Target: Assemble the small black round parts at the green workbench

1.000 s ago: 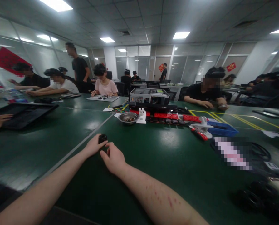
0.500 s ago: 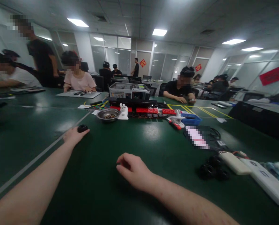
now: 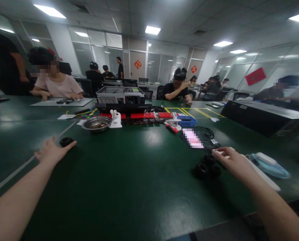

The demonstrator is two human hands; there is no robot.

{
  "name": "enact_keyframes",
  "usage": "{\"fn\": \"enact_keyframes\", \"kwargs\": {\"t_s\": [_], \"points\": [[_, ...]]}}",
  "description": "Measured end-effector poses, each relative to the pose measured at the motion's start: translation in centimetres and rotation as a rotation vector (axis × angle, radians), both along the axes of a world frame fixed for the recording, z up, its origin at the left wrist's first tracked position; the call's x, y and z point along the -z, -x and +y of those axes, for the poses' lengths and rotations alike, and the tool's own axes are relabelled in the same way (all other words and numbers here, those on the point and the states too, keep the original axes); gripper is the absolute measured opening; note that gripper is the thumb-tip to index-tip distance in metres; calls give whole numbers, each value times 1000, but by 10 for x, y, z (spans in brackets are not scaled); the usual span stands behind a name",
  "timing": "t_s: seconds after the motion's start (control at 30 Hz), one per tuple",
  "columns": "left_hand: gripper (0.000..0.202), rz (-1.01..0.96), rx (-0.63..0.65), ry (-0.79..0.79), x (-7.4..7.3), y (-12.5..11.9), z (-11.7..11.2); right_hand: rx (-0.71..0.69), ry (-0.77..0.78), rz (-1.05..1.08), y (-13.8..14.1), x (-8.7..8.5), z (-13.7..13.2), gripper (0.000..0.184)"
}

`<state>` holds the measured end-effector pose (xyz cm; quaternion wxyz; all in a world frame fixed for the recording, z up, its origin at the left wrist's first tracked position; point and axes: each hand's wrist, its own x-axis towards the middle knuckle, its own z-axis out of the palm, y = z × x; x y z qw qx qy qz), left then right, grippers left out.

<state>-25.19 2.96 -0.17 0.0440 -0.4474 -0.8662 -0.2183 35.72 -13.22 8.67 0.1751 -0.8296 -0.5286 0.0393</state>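
My left hand point(image 3: 50, 151) lies low over the green table with its thumb and fingers spread apart. Between thumb and fingers sits one small black round piece, like a toy tyre point(image 3: 66, 142), resting on the tabletop. At the right, my right hand point(image 3: 231, 160) reaches just beside a cluster of several similar black tyres point(image 3: 201, 170). Its fingers are stretched and slightly bent, with no tyre visible in them. Under that hand, a pale slab and a long white object point(image 3: 267, 179) are partly covered.
A metal bowl point(image 3: 96, 124) of small brass-coloured bits, a white stand point(image 3: 115, 119), red blocks point(image 3: 140, 115), a blue tray point(image 3: 187, 121) and a red screwdriver point(image 3: 172, 128) line the far side. A phone point(image 3: 192, 138) with cable lies right of centre. Co-workers sit opposite.
My right hand has moved from mid-table to the right, beside the tyre cluster. My left hand's fingers have spread away from its tyre. The view has turned right.
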Motion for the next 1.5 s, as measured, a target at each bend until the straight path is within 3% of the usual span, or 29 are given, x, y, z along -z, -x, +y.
{"fn": "enact_keyframes", "kwargs": {"t_s": [0.1, 0.17, 0.37, 0.47, 0.53, 0.6, 0.73, 0.87, 0.93, 1.0, 1.07, 1.1, 1.2, 1.3, 1.5], "points": [[79, 134, -24, -356, -7, -20, -14, -87, 138, -161, -14, 25, 26, 53], [66, 252, 135, -495, -12, -40, -23, -111, 218, -236, -22, 37, 41, 49], [58, 355, 674, -419, -14, -120, -48, -206, 360, -206, -29, 37, 73, 41], [54, 320, 980, -364, -10, -168, -64, -271, 352, -217, 2, 30, 88, 41], [53, 276, 1159, -337, -9, -201, -74, -363, 328, -239, 43, 28, 95, 39], [54, 193, 1242, -343, -8, -230, -80, -507, 289, -243, 95, 27, 97, 36], [59, -22, 1278, -409, -4, -257, -74, -755, 146, -278, 195, 34, 83, 31], [57, -238, 1178, -437, 1, -243, -58, -885, 7, -59, 242, 46, 83, 26], [53, -332, 1044, -421, 3, -231, -50, -864, 2, 272, 248, 52, 98, 26], [48, -375, 928, -398, 3, -223, -44, -725, 26, 740, 249, 60, 117, 25], [48, -350, 898, -376, 2, -219, -41, -540, 48, 1102, 250, 69, 133, 27], [50, -315, 911, -364, 0, -219, -40, -485, 59, 1183, 251, 73, 138, 28], [50, -161, 973, -321, -10, -226, -40, -477, 86, 1218, 254, 82, 143, 22], [33, -11, 1017, -270, -20, -236, -36, -465, 120, 1229, 255, 81, 143, 17], [40, 185, 1096, -228, -21, -254, -19, -341, 314, 1290, 243, 69, 148, 43]]}}
